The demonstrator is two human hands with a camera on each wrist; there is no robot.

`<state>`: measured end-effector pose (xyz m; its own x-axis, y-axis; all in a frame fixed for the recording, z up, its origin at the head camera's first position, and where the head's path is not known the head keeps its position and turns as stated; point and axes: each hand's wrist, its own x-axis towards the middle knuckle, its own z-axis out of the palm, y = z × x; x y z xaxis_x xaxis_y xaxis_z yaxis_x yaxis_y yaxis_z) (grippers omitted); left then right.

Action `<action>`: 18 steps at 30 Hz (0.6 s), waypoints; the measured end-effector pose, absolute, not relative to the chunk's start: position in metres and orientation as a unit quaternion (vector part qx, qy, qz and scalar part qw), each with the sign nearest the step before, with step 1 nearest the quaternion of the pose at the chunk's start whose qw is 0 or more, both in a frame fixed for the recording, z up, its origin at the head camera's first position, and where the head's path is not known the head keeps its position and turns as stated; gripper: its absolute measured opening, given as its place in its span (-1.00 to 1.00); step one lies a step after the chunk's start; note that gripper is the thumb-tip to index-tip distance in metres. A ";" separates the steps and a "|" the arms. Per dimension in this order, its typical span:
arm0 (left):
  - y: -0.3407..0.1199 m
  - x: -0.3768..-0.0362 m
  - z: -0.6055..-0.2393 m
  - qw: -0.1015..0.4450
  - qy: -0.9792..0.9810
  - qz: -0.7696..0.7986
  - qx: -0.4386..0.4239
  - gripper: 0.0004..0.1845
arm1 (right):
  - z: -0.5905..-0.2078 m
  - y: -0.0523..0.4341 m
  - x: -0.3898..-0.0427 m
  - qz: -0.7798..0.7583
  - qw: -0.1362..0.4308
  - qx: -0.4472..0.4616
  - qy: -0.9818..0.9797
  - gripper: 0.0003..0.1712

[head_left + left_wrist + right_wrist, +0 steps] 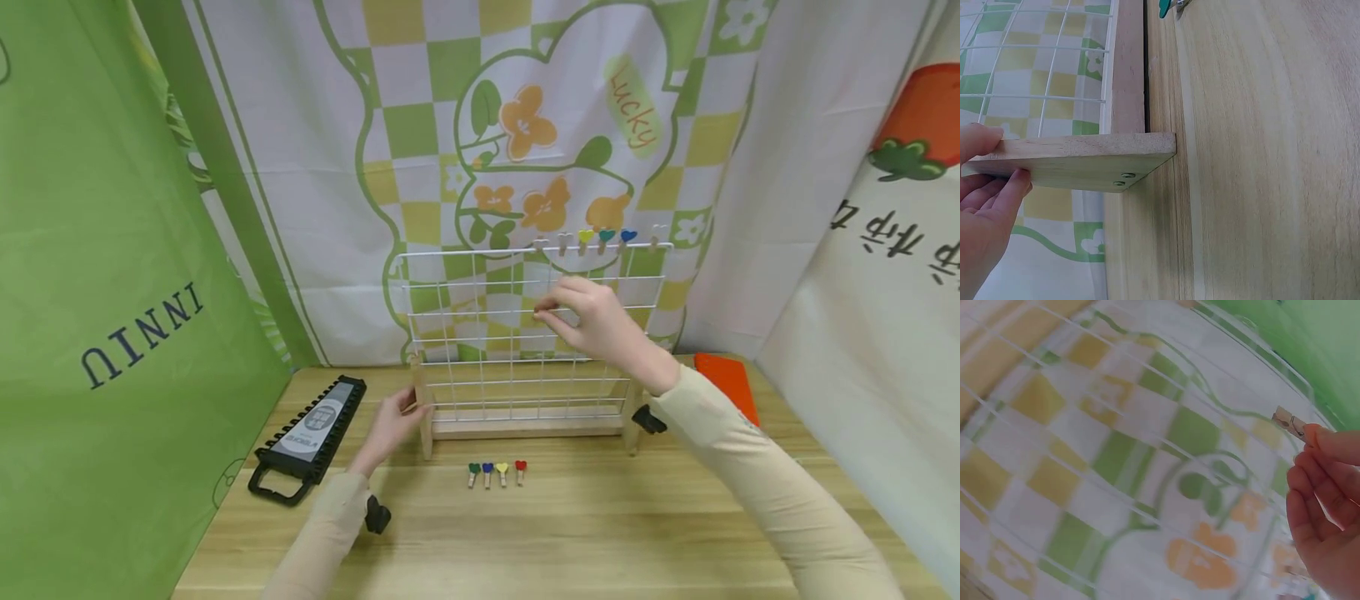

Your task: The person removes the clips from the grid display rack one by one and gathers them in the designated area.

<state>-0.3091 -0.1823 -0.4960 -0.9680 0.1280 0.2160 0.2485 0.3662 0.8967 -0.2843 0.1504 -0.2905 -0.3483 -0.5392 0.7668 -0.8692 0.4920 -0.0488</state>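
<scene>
A white wire grid stands upright in a wooden base on the table. Several small heart-topped wooden clips are clipped along its top wire at the right. My right hand is raised in front of the grid and pinches a small wooden clip at its fingertips, level with the grid's middle wires. My left hand grips the wooden foot at the grid's left end, thumb above and fingers below. Several more clips lie in a row on the table before the base.
A black toolholder strip lies at the left on the wooden table. An orange flat object lies at the back right. Green and patterned cloth backdrops close in the left, back and right sides.
</scene>
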 end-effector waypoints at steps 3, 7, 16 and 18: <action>-0.183 -0.308 -0.496 0.055 -0.827 -0.547 -0.114 -0.50 | -0.323 0.152 -0.283 0.237 0.321 0.444 -0.802 -0.89; -0.183 -0.308 -0.495 0.054 -0.830 -0.544 -0.112 -0.48 | -0.364 0.153 -0.280 0.243 0.266 0.427 -0.829 -0.90; -0.183 -0.307 -0.493 0.047 -0.825 -0.551 -0.115 -0.47 | -0.439 0.151 -0.274 0.254 0.167 0.425 -0.852 -0.95; -0.183 -0.307 -0.493 0.046 -0.825 -0.552 -0.113 -0.48 | -0.452 0.151 -0.274 0.263 0.133 0.423 -0.857 -0.94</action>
<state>-0.3072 -0.1834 -0.4932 -0.9704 0.1355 0.2001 0.2366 0.3641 0.9008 -0.2738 0.1507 -0.4522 -0.6066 -0.6545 0.4514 -0.7950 0.5037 -0.3381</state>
